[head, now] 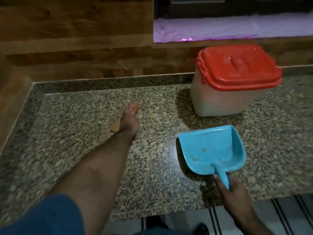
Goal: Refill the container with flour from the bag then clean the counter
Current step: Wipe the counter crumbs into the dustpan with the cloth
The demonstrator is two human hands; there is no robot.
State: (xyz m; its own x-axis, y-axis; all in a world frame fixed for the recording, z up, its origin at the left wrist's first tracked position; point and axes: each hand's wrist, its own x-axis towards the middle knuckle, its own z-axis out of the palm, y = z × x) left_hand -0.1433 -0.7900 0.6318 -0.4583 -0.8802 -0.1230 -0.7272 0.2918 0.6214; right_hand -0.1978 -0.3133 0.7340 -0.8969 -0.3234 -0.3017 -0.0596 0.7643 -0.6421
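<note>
Both hands clean: my left hand (129, 122) sweeps the counter (157, 175) edge-on, fingers straight; my right hand (232, 189) grips the dustpan (211, 150) handle, mouth angled toward it.

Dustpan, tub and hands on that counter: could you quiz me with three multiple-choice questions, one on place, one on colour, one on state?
1. Where is the dustpan relative to the tub?
A. Nearer the person
B. Behind it
C. Inside it

2. What colour is the tub's lid?
A. Blue
B. Red
C. Green

3. What is the right hand doing?
A. Lifting the lid
B. Resting flat
C. Holding the dustpan's handle

Answers: 1 A, the dustpan lies on the counter in front of the tub. 2 B, the lid is red. 3 C, its fingers wrap the handle; the left hand sweeps the counter.
</note>
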